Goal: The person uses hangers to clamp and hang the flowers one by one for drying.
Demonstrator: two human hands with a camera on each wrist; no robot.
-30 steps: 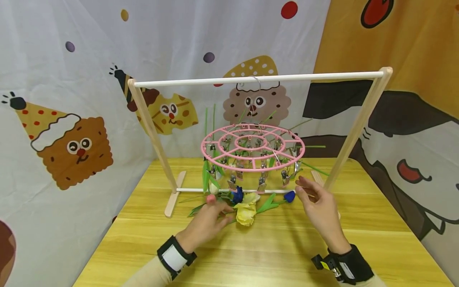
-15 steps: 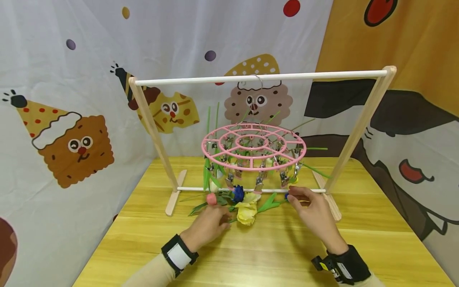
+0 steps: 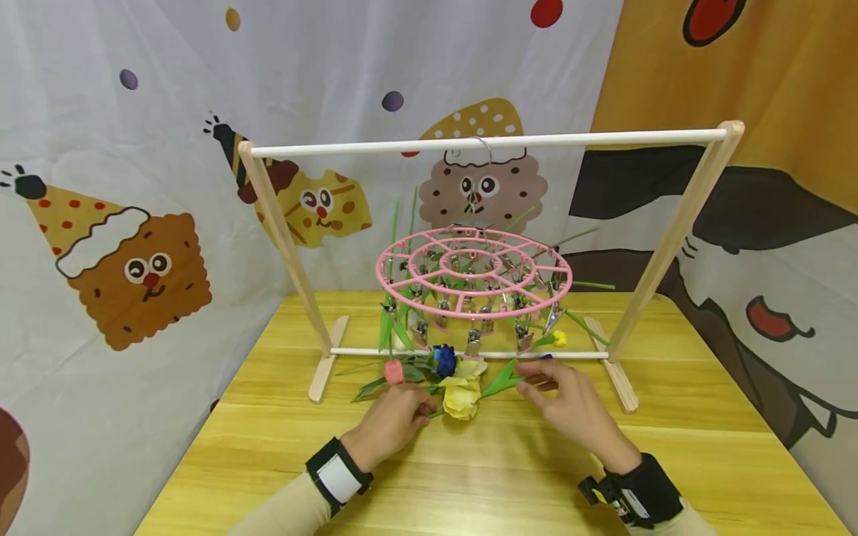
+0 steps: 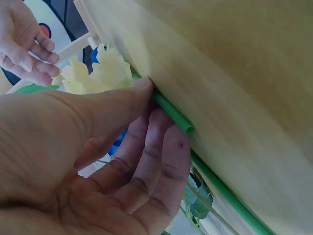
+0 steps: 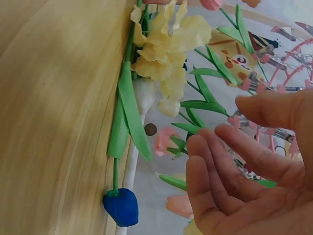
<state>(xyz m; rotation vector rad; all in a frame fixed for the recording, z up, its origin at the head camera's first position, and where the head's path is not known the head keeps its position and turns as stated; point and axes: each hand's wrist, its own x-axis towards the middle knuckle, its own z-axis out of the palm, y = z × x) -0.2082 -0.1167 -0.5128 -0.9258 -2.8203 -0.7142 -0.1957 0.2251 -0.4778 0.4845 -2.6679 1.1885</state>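
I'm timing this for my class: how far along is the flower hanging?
Done, apparently: a small yellow artificial flower and others hang from the round pink clip hanger. In hand: the left grip pinches a smooth green stem, its flower unclear; the right grip is open. Remaining, probably: the ruffled pale-yellow flower, dark-blue rose and smooth blue tulip lie unclipped.

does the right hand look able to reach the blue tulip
Probably yes: the right hand is empty and near, and in its wrist view nothing covers the blue tulip.
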